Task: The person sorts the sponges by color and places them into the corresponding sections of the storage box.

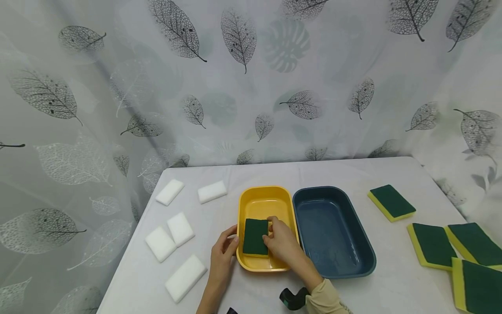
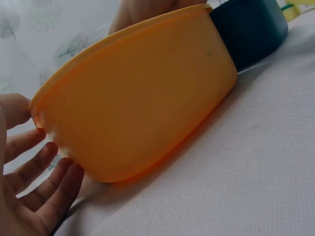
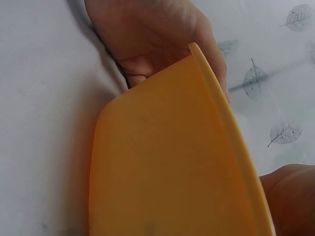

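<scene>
A yellow plastic tub (image 1: pixel 266 194) stands on the white table. Inside it lies a dish sponge (image 1: pixel 255 235), green scouring side up, with a thin yellow strip along its front edge. My right hand (image 1: pixel 283 240) reaches over the tub's right rim and pinches the sponge at its right edge. At the left rim is my left hand (image 1: pixel 224 255). In the left wrist view the left hand's fingertips (image 2: pixel 74 172) touch the outside wall of the tub, the fingers spread and fairly straight. The right wrist view has the tub's wall hiding the sponge.
A dark blue tub (image 1: pixel 333 235) stands right beside the yellow one. Several green-and-yellow sponges (image 1: pixel 431 244) lie at the right of the table. Several white sponge blocks (image 1: pixel 186 278) are spread over the left side. A leaf-patterned curtain (image 1: pixel 235 96) hangs behind the table.
</scene>
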The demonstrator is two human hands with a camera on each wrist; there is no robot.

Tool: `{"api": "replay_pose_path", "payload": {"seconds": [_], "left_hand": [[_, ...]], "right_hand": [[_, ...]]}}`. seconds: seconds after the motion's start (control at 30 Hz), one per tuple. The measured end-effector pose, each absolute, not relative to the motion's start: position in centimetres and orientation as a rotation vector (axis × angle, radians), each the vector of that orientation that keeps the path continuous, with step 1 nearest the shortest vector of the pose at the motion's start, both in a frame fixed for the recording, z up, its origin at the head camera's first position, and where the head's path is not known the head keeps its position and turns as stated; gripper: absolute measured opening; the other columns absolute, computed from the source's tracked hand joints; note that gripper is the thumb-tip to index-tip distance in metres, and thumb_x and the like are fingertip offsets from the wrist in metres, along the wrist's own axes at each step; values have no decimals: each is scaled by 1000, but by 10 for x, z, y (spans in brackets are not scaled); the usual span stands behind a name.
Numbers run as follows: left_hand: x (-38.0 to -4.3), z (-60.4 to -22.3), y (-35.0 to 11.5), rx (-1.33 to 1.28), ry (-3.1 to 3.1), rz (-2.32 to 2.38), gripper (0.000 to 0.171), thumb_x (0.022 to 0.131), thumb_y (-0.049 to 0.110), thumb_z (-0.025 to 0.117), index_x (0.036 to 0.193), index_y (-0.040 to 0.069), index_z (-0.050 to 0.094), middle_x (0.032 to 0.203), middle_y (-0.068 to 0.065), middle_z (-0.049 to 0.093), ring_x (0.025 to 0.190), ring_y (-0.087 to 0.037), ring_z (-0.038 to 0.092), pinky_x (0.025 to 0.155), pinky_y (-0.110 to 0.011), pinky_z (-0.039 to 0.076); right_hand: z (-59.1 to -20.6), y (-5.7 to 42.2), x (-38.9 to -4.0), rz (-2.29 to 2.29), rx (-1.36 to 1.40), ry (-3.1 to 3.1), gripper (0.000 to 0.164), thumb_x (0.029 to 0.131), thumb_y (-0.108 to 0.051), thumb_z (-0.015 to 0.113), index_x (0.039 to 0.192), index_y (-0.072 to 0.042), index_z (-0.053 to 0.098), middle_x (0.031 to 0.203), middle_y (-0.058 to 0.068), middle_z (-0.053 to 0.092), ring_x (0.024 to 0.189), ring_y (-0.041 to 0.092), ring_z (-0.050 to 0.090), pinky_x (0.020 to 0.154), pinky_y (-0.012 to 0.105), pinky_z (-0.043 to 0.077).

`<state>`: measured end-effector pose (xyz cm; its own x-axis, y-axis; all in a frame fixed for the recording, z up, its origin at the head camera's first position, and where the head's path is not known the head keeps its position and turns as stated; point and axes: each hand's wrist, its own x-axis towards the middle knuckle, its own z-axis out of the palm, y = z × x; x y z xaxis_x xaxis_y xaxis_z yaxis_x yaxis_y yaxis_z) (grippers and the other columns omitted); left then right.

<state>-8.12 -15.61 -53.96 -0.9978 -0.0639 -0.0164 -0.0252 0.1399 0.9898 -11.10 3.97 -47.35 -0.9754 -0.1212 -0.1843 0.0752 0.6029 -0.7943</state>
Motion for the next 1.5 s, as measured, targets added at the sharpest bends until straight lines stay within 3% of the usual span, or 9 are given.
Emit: {"api": "replay_pose_path", "payload": {"seconds": [0.37, 0.6, 0.87, 1.13, 1.4, 1.5], "left_hand": [[-82, -539, -155, 92, -2348, -2040, 38, 106, 31, 61, 142, 20, 63, 134, -10, 64, 98, -11, 68, 78, -24, 59], [-82, -542, -156, 92, -2342, -2024, 39, 106, 32, 61, 142, 18, 63, 132, -12, 64, 96, -10, 68, 77, -24, 60], [-83, -544, -156, 95, -2342, -2032, 37, 105, 31, 62, 141, 23, 64, 133, -6, 66, 97, -10, 69, 77, -25, 60], [-84, -543, -156, 100, -2335, -2039, 36, 105, 32, 62, 141, 24, 64, 134, -5, 66, 97, -11, 69, 77, -26, 60], [-83, -543, -156, 105, -2340, -2030, 36, 105, 31, 62, 140, 23, 64, 132, -6, 65, 96, -11, 69, 77, -25, 60], [-83, -544, -156, 102, -2347, -2018, 37, 105, 32, 62, 141, 21, 64, 132, -8, 65, 96, -10, 69, 77, -25, 60]], "right_hand": [[-451, 49, -93, -1243, -46, 2694, 61, 97, -16, 71, 150, 2, 46, 138, 24, 59, 113, 34, 65, 100, 56, 55], [-440, 61, -89, -1357, -101, 2671, 59, 96, -12, 72, 148, 2, 49, 138, 25, 60, 113, 37, 66, 92, 53, 58], [-426, 81, -89, -1411, -102, 2633, 59, 96, -14, 73, 150, -4, 50, 139, 19, 60, 115, 30, 65, 94, 49, 59], [-422, 114, -100, -1464, -196, 2585, 53, 102, -15, 66, 152, -8, 48, 149, 18, 56, 127, 32, 62, 106, 51, 54], [-426, 153, -107, -1582, -339, 2526, 51, 105, -25, 64, 152, -11, 49, 151, 17, 55, 132, 38, 60, 102, 49, 57], [-427, 166, -107, -1625, -401, 2530, 51, 105, -22, 63, 152, -10, 48, 149, 17, 55, 131, 39, 60, 100, 41, 58]]}}
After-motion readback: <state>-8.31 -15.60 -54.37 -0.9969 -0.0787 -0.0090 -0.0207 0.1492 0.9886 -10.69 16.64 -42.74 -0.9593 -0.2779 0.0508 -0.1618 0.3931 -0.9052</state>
